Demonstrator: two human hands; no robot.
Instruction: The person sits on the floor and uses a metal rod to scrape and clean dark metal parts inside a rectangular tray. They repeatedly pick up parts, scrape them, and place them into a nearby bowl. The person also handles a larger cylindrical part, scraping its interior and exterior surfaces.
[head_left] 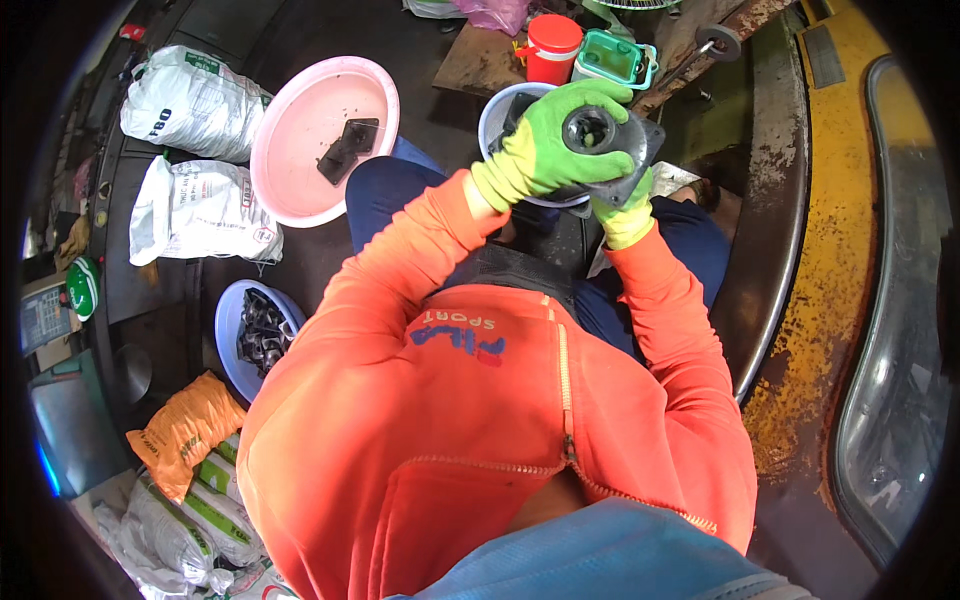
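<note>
Up over my lap, both gloved hands hold a black flanged part with a round hollow collar. My left hand, in a green glove with a yellow cuff, wraps its fingers over the top around the collar. Below the part's near edge, my right hand grips from underneath; most of its fingers are hidden. Directly beneath them stands a pale blue basin, partly covered by my hands, with something dark inside. To the left, a pink basin has black flat pieces lying in it.
A smaller blue-violet basin at left holds several black parts. White sacks and an orange bag line the left side. Beyond my hands sit a red lidded jug and a green container. A rusty yellow machine panel rises at right.
</note>
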